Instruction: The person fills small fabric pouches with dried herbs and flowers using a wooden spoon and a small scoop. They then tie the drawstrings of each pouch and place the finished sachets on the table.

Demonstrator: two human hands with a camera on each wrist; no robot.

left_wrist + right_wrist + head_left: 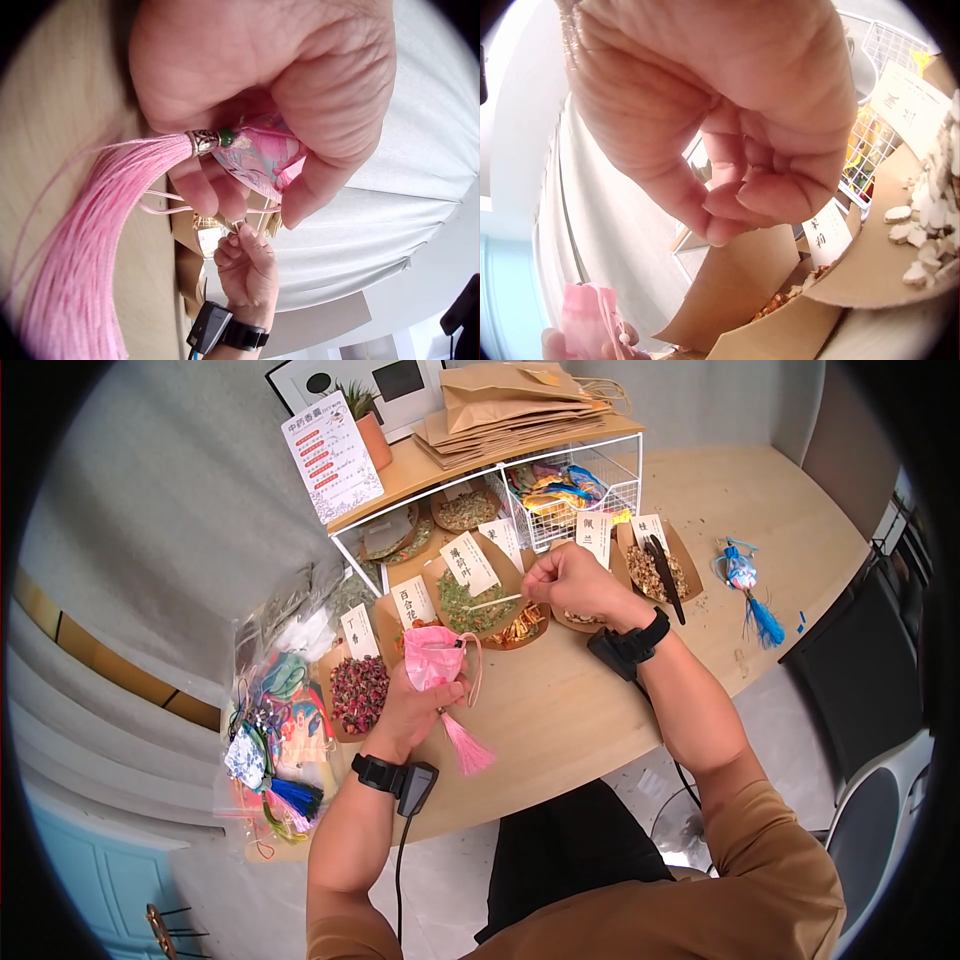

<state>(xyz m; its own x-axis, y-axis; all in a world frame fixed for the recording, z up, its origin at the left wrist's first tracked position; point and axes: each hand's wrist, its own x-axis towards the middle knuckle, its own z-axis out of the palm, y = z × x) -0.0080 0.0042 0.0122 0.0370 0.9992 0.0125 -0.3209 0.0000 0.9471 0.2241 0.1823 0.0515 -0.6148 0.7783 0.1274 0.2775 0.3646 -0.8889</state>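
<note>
My left hand [402, 712] grips a pink drawstring sachet [432, 657], its gathered mouth facing up. A pink tassel [466, 746] hangs below it, joined through a green bead and a metal cap [202, 142] in the left wrist view. Thumb and fingertips of my right hand [575, 582] pinch the end of a thin pale stick [496, 602]. That stick reaches over the paper tray of green dried leaves [470, 610]; its far end's shape is too small to make out. In the right wrist view the fingers hide it.
Labelled paper trays of dried herbs, including rosebuds [358, 695], stand along the table [600, 710]. A dark scoop [665, 575] lies across the right tray. Behind are a shelf [400, 485] and wire basket [600, 510]. A blue sachet [742, 572] lies right, bagged sachets [285, 710] left.
</note>
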